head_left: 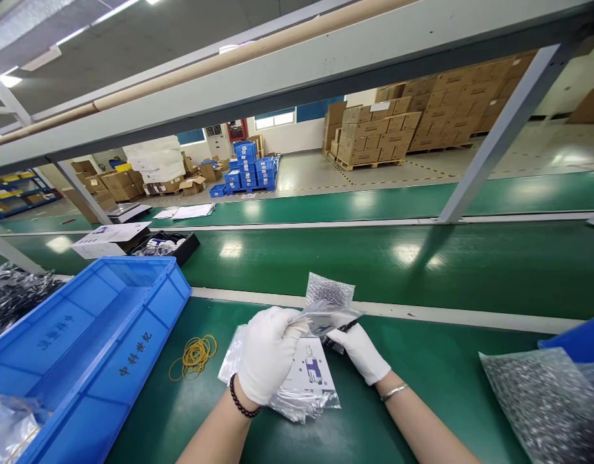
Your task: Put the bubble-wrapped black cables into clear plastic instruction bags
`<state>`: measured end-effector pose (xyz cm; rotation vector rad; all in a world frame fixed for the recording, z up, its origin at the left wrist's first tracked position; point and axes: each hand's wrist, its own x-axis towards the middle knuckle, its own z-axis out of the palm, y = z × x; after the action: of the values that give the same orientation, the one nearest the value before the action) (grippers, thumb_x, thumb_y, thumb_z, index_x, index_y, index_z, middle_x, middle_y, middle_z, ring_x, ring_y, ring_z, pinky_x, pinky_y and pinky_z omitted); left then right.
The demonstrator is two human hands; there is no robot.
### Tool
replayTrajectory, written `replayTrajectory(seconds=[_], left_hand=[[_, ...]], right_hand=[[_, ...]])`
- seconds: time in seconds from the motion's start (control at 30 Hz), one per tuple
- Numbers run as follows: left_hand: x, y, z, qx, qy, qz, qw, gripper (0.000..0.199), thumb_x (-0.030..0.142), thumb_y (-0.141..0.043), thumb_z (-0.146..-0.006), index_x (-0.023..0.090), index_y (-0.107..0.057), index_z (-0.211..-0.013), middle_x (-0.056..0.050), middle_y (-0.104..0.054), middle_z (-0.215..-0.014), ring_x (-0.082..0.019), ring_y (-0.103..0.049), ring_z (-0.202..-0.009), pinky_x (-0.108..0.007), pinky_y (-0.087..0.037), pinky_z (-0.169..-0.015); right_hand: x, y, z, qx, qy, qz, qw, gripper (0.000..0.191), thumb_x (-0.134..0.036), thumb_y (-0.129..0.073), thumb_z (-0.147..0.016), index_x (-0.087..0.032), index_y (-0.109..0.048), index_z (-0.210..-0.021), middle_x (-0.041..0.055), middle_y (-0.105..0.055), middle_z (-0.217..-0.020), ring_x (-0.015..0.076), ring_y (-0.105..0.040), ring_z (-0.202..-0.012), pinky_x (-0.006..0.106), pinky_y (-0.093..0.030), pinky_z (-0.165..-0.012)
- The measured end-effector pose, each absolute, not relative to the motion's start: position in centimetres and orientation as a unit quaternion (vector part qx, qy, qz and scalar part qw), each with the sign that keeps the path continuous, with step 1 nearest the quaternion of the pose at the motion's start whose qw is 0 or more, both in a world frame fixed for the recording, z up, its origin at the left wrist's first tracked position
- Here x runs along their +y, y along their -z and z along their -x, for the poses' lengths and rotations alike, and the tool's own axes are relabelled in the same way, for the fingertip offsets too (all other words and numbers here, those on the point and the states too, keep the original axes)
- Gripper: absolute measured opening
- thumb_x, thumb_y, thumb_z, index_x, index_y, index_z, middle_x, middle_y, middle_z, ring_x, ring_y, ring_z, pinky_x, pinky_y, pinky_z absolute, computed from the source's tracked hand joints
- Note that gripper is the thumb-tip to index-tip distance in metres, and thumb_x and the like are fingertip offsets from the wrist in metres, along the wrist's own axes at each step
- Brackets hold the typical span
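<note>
**Bagging a small part over the tabletop**

While both gloved hands meet above the green tabletop [422, 386], the left hand [267, 351] pinches a small bag [326, 308] by its mouth, grip closed. The right hand [359, 351] grips a dark part [346, 327] at that mouth. Best to hold the mouth wide and feed the part straight. Printed bags [306, 383] lie beneath.

Your left hand [267, 351] sits just left of centre in the lower frame, gloved in white, curled into a loose fist with thumb and fingertips pinched together at its upper right. A dark bead bracelet rings that wrist. Your right hand [360, 351], also gloved, lies just right of it, fingers pointing up-left toward the left one. Both bare forearms rise from the bottom edge, converging.
</note>
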<state>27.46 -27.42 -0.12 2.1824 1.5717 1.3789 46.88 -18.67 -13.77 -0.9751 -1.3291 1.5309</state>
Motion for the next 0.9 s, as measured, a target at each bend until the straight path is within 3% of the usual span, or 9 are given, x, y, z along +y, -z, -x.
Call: replayTrajectory(seconds=[0.07, 0.17, 0.3, 0.4, 0.57, 0.73, 0.83, 0.9], left_hand=[[-27.5, 0.1, -27.5, 0.517, -0.457, -0.722, 0.055, 0.005, 0.018, -0.059, -0.087, 0.022, -0.063, -0.089, 0.008, -0.061, -0.082, -0.008, -0.055, -0.078, -0.022, -0.04, -0.072], [-27.5, 0.2, -27.4, 0.522, -0.46, -0.717, 0.043, 0.005, 0.018, -0.06, -0.087, 0.022, -0.062, -0.089, 0.008, -0.06, -0.082, -0.008, -0.054, -0.077, -0.022, -0.04, -0.072], [-27.3, 0.3, -27.4, 0.526, -0.463, -0.712, 0.049, 0.007, 0.016, -0.061, -0.085, 0.022, -0.061, -0.088, 0.009, -0.06, -0.081, -0.007, -0.054, -0.077, -0.021, -0.038, -0.072], [-27.3, 0.3, -27.2, 0.53, -0.461, -0.711, 0.038, 0.008, 0.015, -0.06, -0.085, 0.022, -0.061, -0.089, 0.009, -0.06, -0.081, -0.006, -0.054, -0.077, -0.02, -0.038, -0.072], [-27.4, 0.4, -27.0, 0.551, -0.443, -0.707, 0.013, 0.005, 0.02, -0.057, -0.089, 0.022, -0.061, -0.089, 0.008, -0.058, -0.08, -0.008, -0.052, -0.076, -0.023, -0.037, -0.072], [-27.4, 0.6, -26.8, 0.559, -0.445, -0.699, 0.021, 0.005, 0.019, -0.058, -0.087, 0.023, -0.061, -0.089, 0.008, -0.058, -0.08, -0.008, -0.052, -0.076, -0.023, -0.037, -0.071], [-27.4, 0.6, -26.8, 0.55, -0.453, -0.702, -0.005, 0.005, 0.019, -0.056, -0.089, 0.021, -0.06, -0.09, 0.007, -0.057, -0.08, -0.009, -0.052, -0.076, -0.024, -0.037, -0.071], [-27.4, 0.4, -26.8, 0.539, -0.47, -0.698, -0.027, 0.006, 0.017, -0.056, -0.088, 0.021, -0.06, -0.09, 0.005, -0.057, -0.079, -0.009, -0.051, -0.076, -0.024, -0.037, -0.071]], right_hand=[[-18.7, 13.5, -46.8, -0.53, -0.614, 0.379, 0.444, 0.052, -0.039, -0.074, -0.072, -0.013, -0.061, -0.115, 0.0122, -0.058, -0.119, 0.0249, -0.054, -0.114, 0.037, -0.042, -0.101], [-18.6, 13.2, -46.7, -0.531, -0.612, 0.375, 0.451, 0.055, -0.041, -0.074, -0.072, -0.013, -0.058, -0.117, 0.0128, -0.055, -0.125, 0.0236, -0.053, -0.115, 0.037, -0.039, -0.105], [-18.6, 13.6, -46.8, -0.533, -0.599, 0.418, 0.427, 0.05, -0.046, -0.075, -0.068, -0.011, -0.06, -0.1, 0.0131, -0.063, -0.098, 0.022, -0.059, -0.087, 0.039, -0.047, -0.09], [-18.7, 14.1, -46.9, -0.536, -0.597, 0.445, 0.399, 0.043, -0.049, -0.072, -0.07, -0.011, -0.058, -0.083, 0.0087, -0.059, -0.076, 0.0157, -0.052, -0.066, 0.036, -0.048, -0.079], [-18.6, 14.5, -47.0, -0.536, -0.601, 0.433, 0.406, 0.04, -0.047, -0.071, -0.073, -0.012, -0.06, -0.088, 0.0059, -0.055, -0.069, 0.0134, -0.046, -0.059, 0.032, -0.047, -0.073], [-18.3, 15.3, -47.3, -0.546, -0.61, 0.39, 0.422, 0.032, -0.042, -0.068, -0.078, -0.011, -0.061, -0.084, 0.0085, -0.06, -0.076, 0.0154, -0.053, -0.066, 0.032, -0.048, -0.075], [-18.1, 15.5, -47.3, -0.487, -0.629, 0.382, 0.471, 0.035, -0.037, -0.071, -0.076, -0.011, -0.061, -0.097, 0.0107, -0.064, -0.098, 0.0214, -0.061, -0.089, 0.035, -0.049, -0.085], [-18.0, 15.0, -47.1, -0.385, -0.659, 0.377, 0.525, 0.05, -0.035, -0.076, -0.071, -0.013, -0.058, -0.112, 0.011, -0.059, -0.118, 0.025, -0.057, -0.109, 0.037, -0.047, -0.096]])
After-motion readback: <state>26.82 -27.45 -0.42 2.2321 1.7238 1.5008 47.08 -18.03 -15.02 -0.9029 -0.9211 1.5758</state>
